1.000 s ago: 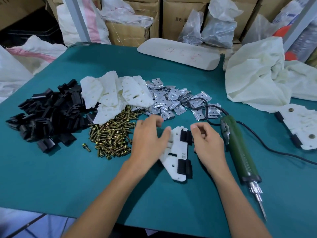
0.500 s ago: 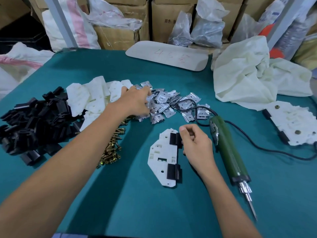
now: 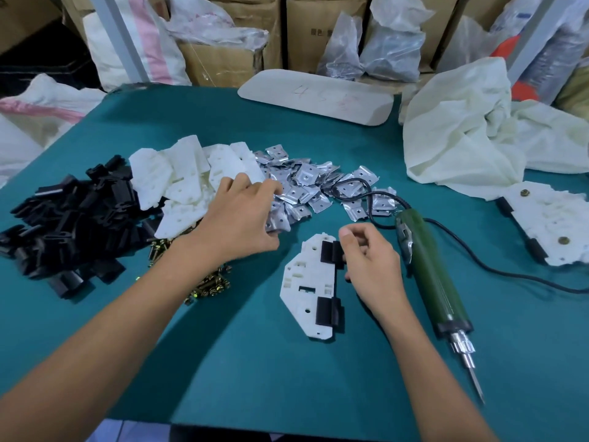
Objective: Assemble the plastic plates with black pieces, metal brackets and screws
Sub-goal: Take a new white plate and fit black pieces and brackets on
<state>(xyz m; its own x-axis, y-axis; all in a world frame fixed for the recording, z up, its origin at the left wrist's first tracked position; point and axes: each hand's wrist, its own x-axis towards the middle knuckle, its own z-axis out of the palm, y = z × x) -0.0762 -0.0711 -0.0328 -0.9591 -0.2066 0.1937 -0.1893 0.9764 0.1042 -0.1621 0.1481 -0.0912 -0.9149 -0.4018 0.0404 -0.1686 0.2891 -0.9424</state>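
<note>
**Tabletop** (image 3: 287, 378): teal covering, carrying all the items below.

**Cream sheeting** (image 3: 462, 138): crumpled, at the far right corner.

**Off-white board** (image 3: 315, 97): long, lying along the far edge. It bears faint red handwriting that looks like "4 5" followed by a mark that cannot be read.

**Cardboard boxes** (image 3: 318, 33): behind the far edge. One has small dark print, too small to read.

**Black pieces** (image 3: 73, 224): loose heap by the left edge.

**Plastic plates** (image 3: 178, 186): white pile just beside the black pieces, on the side towards the middle.

**Metal brackets** (image 3: 306, 183): silver heap touching the plates, mid-tabletop.

**Electric screwdriver** (image 3: 433, 275): green body, lying flat, bit towards the near edge. Its black cable loops over the brackets. No label is legible.

**Finished assembly** (image 3: 548, 224): white plates with black pieces and brass screw heads, at the right edge.

**Plate in work** (image 3: 306, 282): lies flat at the centre with two black pieces on its right side, an upper black piece (image 3: 331, 250) and a lower black piece (image 3: 328, 311).

**Left hand** (image 3: 239, 218): on the near side of the bracket heap, fingers and thumb curled round brackets there.

**Right hand** (image 3: 373, 263): between the plate in work and the screwdriver, fingers loosely curled against the upper black piece. Whether it grips the piece cannot be told.

**Screws** (image 3: 210, 285): brass-coloured pile, partly under the left forearm.
</note>
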